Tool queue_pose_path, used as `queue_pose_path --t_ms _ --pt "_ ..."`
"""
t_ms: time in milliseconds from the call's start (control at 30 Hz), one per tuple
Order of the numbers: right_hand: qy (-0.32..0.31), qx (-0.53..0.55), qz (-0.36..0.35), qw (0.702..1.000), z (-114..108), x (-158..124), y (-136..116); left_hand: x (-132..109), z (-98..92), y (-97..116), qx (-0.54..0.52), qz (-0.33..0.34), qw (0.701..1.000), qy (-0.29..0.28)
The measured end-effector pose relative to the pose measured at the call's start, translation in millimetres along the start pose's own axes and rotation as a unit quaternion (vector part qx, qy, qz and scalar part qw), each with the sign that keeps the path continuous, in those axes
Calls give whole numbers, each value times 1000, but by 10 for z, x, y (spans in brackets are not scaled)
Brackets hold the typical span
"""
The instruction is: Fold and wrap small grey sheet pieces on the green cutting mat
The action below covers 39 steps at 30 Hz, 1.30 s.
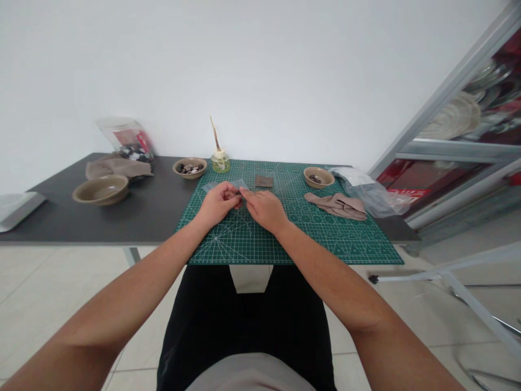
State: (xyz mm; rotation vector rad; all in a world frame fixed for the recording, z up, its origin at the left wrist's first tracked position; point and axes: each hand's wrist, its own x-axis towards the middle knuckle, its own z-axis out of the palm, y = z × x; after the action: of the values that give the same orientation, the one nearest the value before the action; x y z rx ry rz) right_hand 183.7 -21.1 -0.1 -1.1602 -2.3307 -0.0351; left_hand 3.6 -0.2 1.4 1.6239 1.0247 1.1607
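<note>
My left hand [220, 205] and my right hand [265, 209] meet above the green cutting mat [280, 233], fingertips close together. Both are closed in a pinch. Whatever small thing sits between the fingers is mostly hidden; a dark bit shows there, too small to name. Just behind my left fingers lies a bluish, see-through flat piece [241, 183], partly covered by the hand. A small brown-grey square [264, 181] rests on the mat beyond my right hand.
On the left are a bowl of dark and pale stones [190, 168], a wider bowl [101, 190], a brown cloth [109, 165] and a clear container [125, 138]. A brush stands in a jar [220, 161]. On the right lie a bowl [319, 177], a cloth [338, 206] and a plastic bag [372, 195].
</note>
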Motion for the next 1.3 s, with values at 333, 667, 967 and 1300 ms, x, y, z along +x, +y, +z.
queue_pose_path --t_ms 333,667,967,1300 --pt "8 -36 -49 998 -36 -5 -49 -21 -8 25 40 -6 999 26" --pt "10 -18 -43 999 -34 -22 -63 -27 -25 -7 35 14 999 8" --pt "2 -61 -15 998 -47 -20 -70 -27 -7 10 -21 16 1000 4" --pt "-6 -21 -22 1000 -36 -14 -63 -33 0 42 17 41 999 -10"
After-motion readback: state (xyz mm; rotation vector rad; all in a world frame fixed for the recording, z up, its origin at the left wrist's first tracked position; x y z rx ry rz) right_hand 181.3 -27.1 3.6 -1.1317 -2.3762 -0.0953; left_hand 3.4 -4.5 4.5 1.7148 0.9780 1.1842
